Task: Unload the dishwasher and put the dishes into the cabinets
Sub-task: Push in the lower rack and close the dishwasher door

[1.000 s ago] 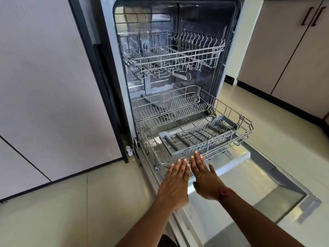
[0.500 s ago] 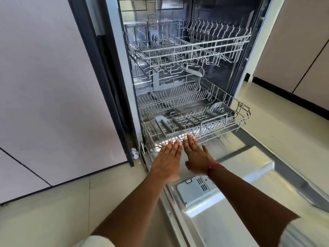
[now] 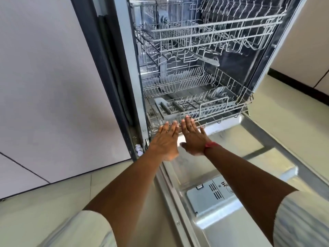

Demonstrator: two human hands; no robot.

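The dishwasher stands open with its door (image 3: 240, 202) folded flat over the floor. Its lower wire rack (image 3: 236, 104) sits almost fully inside the tub and holds only a grey cutlery basket (image 3: 187, 106). The upper rack (image 3: 213, 34) shows no dishes. My left hand (image 3: 165, 139) and my right hand (image 3: 194, 138) lie side by side, palms forward and fingers straight, with the fingertips against the lower rack's front rail. Neither hand holds anything. A red band circles my right wrist.
A pale cabinet panel (image 3: 53, 86) fills the left side. More cabinet fronts (image 3: 306, 50) with a dark plinth stand at the right. The detergent compartment (image 3: 211, 195) sits in the door under my right forearm. Light floor tiles (image 3: 44, 211) lie on both sides.
Both hands have moved forward together and the lower rack has slid from over the door back into the tub. The camera has moved closer and lower.
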